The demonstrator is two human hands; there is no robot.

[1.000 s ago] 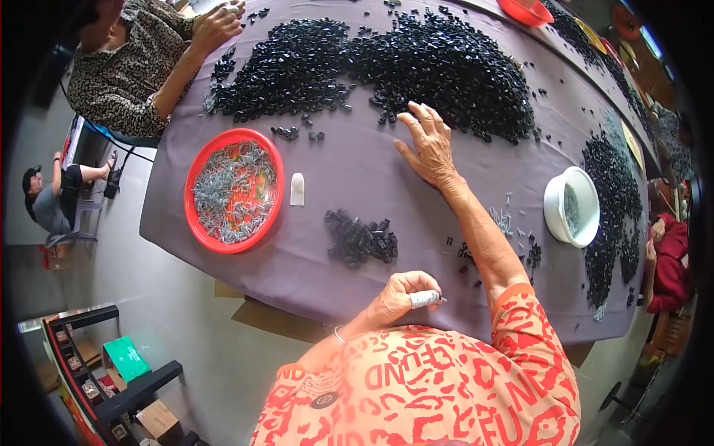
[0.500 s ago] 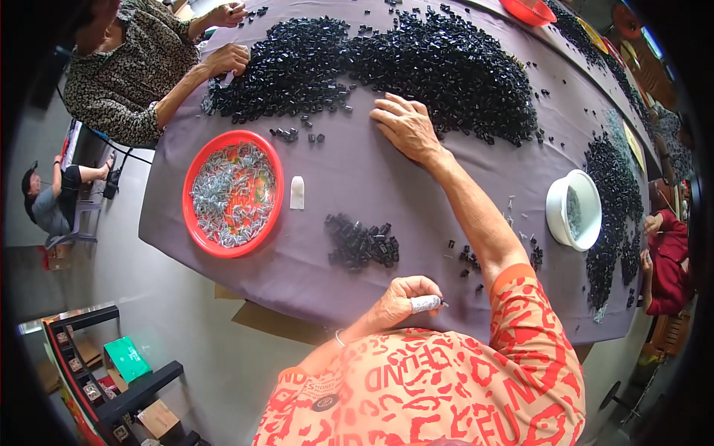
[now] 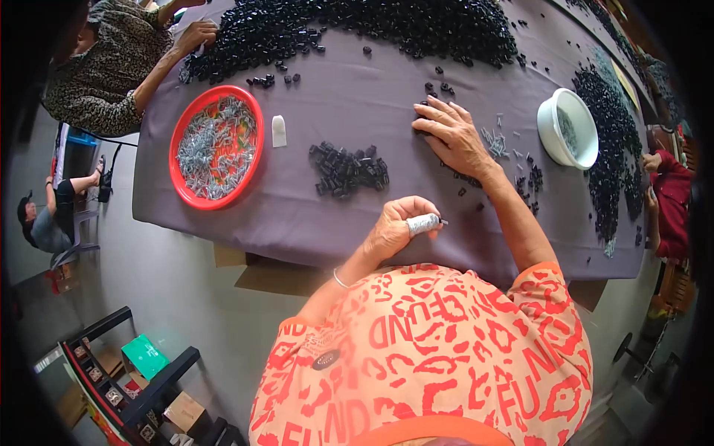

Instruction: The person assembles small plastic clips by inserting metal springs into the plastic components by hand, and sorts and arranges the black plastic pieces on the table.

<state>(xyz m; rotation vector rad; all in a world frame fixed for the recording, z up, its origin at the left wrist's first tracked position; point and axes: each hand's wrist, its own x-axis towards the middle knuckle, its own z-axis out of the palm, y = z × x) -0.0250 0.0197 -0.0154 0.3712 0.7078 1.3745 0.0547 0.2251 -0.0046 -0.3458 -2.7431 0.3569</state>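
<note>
Pinched at its fingertips, the left hand (image 3: 392,229) held a tiny dark piece (image 3: 444,221) that poked out past a finger wrapped in pale tape (image 3: 423,224). That pinch looked the same as a moment ago. What had changed was the right hand (image 3: 455,137). Half a second ago it was by the edge of the big black heap (image 3: 416,26); now it was nearer the person, palm down over the purple cloth (image 3: 342,89). Loose black pieces (image 3: 446,88) lay around its fingertips, so it had probably pulled a few out of the heap, closer to hand. Whether it gripped any was hidden. A small black pile (image 3: 349,171) sat beyond the left hand, touching neither hand. A red tray (image 3: 259,137) of clear bits (image 3: 204,152) lay off to the left, and a white tub (image 3: 547,130) stood to the right.
</note>
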